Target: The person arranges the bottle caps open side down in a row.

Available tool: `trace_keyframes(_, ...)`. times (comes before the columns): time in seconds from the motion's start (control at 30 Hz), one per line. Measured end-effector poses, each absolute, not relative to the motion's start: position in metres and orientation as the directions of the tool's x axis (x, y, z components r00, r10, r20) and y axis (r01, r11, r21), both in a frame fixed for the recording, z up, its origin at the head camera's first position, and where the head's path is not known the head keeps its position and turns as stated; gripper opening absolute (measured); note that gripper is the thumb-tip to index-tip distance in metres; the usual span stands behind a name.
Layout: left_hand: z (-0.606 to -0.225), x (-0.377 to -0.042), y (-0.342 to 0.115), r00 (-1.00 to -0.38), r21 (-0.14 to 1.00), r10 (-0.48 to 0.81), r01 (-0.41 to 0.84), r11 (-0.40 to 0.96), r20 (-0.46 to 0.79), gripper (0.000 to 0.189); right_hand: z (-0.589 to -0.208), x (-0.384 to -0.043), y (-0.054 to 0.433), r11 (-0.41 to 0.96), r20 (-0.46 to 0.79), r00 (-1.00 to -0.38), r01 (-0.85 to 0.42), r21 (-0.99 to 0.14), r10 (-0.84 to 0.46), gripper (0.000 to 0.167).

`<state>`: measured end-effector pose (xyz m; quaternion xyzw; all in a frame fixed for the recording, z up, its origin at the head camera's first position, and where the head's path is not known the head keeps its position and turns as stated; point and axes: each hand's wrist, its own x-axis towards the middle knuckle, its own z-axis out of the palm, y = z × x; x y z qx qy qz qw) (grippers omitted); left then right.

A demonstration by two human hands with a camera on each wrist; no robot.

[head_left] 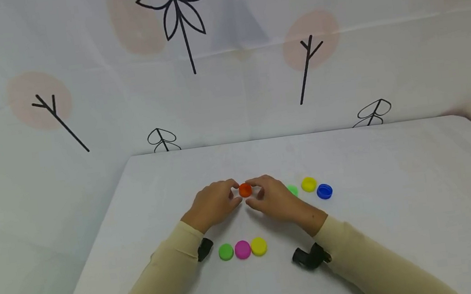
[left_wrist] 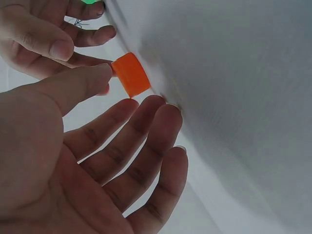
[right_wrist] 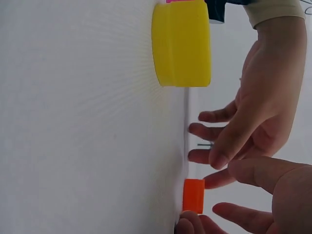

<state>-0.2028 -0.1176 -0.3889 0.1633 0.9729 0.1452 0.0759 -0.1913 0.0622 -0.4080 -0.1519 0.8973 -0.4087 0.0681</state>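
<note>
A small orange cap [head_left: 245, 190] sits on the white table between the two hands. My left hand [head_left: 213, 201] comes in from its left, with an index fingertip right at its rim and the thumb held apart below. From the right, my right hand [head_left: 277, 203] reaches toward it, index fingertip at the cap's far edge and thumb nearer me. The left wrist view shows the orange cap [left_wrist: 131, 75] standing by the left fingertips, the other fingers loosely spread. In the right wrist view the orange cap [right_wrist: 193, 196] appears beyond a large yellow cap [right_wrist: 183, 44].
Nearer me lie a green cap [head_left: 226, 251], a magenta cap [head_left: 242, 249] and a yellow cap [head_left: 258, 246] in a row. Right of my right hand are a partly hidden light green cap [head_left: 293, 190], another yellow cap [head_left: 308, 184] and a blue cap [head_left: 324, 191].
</note>
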Motion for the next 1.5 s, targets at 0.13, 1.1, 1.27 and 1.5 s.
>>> trace_keyframes(0.13, -0.387, -0.207, -0.114, -0.934, 0.309, 0.341, 0.295, 0.904, -0.104, 0.037, -0.409, -0.193, 0.063, 0.616, -0.014, -0.943, -0.206, -0.761, -0.333, 0.049)
trace_keyframes(1.1, -0.391, -0.211, -0.114, -0.933, 0.294, 0.349, 0.31, 0.904, -0.087, 0.028, -0.41, -0.198, 0.065, 0.575, -0.102, -0.933, -0.124, -0.809, -0.344, 0.043)
trace_keyframes(1.27, -0.392, -0.206, -0.117, -0.937, 0.321, 0.348, 0.319, 0.892, -0.034, 0.03, -0.408, -0.197, 0.064, 0.501, -0.106, -0.939, -0.076, -0.862, -0.326, 0.04)
trace_keyframes(1.5, -0.389, -0.196, -0.121, -0.919, 0.373, 0.363, 0.395, 0.84, 0.156, 0.029, -0.402, -0.192, 0.063, 0.416, -0.055, -0.969, -0.052, -0.908, -0.241, 0.034)
